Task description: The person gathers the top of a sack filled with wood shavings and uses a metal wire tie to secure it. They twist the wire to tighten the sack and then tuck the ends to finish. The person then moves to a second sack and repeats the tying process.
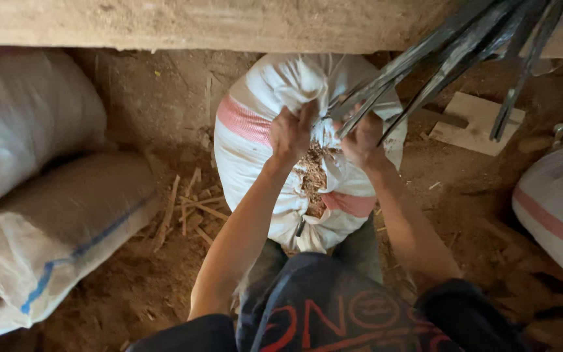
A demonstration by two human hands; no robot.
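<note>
Gripping white sack (pixel 262 91), dirt floor (pixel 138 274)

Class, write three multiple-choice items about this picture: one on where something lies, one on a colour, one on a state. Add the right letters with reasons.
1. Where do the loose wood sticks lie?
A. left of the held sack
B. on top of it
C. inside it

2. What colour are the bands on the held sack?
A. green
B. pink
C. black

3. How is the sack's mouth?
A. sewn shut
B. tied with rope
C. open, gripped by both hands

Answers: 1 A, they lie on the dirt floor; 2 B, pink bands cross the white weave; 3 C, the left hand and right hand clutch its edges over brown filling.
</note>
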